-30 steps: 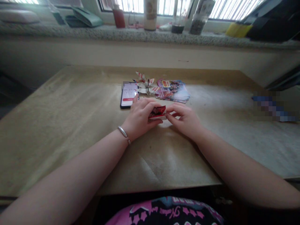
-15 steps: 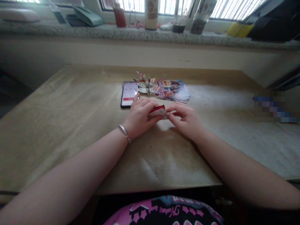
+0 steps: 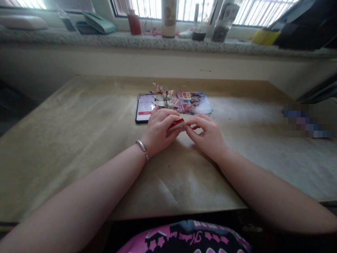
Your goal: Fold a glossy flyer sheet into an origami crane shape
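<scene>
A small folded piece of red and white printed paper [image 3: 177, 124] is pinched between my two hands just above the wooden table [image 3: 79, 140]. My left hand [image 3: 159, 131], with a silver bangle on the wrist, grips its left side with curled fingers. My right hand [image 3: 206, 135] pinches its right end with thumb and fingertips. Most of the paper is hidden by my fingers.
Behind my hands lie a phone [image 3: 144, 108] with a lit screen, a finished folded paper figure [image 3: 163, 98] and a stack of printed leaflets [image 3: 194, 102]. A stone window ledge [image 3: 158, 40] at the back carries bottles and jars. A blurred object [image 3: 308, 121] lies at the right.
The paper has been folded narrower; less of its red face shows now. Both hands shifted slightly away from me and stayed together.
</scene>
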Tool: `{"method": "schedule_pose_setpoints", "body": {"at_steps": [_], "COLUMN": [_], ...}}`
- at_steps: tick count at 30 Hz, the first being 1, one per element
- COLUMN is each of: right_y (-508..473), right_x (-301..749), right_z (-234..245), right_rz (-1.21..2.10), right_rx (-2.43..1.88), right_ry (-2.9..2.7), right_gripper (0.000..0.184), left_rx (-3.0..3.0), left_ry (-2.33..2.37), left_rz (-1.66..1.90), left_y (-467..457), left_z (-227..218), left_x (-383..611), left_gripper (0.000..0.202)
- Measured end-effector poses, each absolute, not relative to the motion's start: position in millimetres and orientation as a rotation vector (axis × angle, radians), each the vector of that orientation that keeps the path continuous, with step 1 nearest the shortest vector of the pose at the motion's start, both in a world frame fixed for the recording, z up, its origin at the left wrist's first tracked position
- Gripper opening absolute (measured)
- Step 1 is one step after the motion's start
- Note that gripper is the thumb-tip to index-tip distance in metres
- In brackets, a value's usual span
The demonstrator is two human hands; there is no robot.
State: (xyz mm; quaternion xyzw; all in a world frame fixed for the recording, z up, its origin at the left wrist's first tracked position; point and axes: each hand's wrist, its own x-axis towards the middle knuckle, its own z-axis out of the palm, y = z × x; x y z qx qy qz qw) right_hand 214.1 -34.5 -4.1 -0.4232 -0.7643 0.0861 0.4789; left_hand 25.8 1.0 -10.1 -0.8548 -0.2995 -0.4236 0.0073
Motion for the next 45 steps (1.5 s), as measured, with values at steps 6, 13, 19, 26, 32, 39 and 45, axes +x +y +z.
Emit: {"method": "schedule_pose_setpoints", "body": {"at_steps": [6, 13, 19, 26, 32, 39, 45], "right_y": [-36, -32, -33, -34, -35, -32, -35], "right_x": [214, 215, 217, 220, 221, 220, 222], "right_z": [-1, -5, -1, 1, 3, 0, 4], "right_rz": [0.117, 0.255, 0.164, -0.062, -0.100, 0.058, -0.055], "right_rx": [-0.972, -0.970, -0.918, -0.915, -0.911, -0.818, -0.865], "right_ry": [-1.905, -1.850, -1.876, -1.935, -1.973, -1.952, -1.904], "right_gripper": [0.009, 0.012, 0.005, 0.010, 0.008, 0.007, 0.008], "left_rx": [-2.574, -2.572, -2.649, -2.675, -2.695, -2.801, -2.742], "left_ry": [-0.864, -0.835, -0.908, -0.821, -0.757, -0.771, -0.785], "left_rz": [-1.524, -1.753, -1.753, -1.683, -1.820, -1.939, -1.886], "left_y": [-1, -2, -4, -7, -10, -11, -11], "left_z": [-5, -4, -5, -1, 2, -1, 0], "left_x": [26, 26, 24, 25, 26, 25, 25], "left_gripper": [0.013, 0.015, 0.015, 0.012, 0.011, 0.007, 0.010]}}
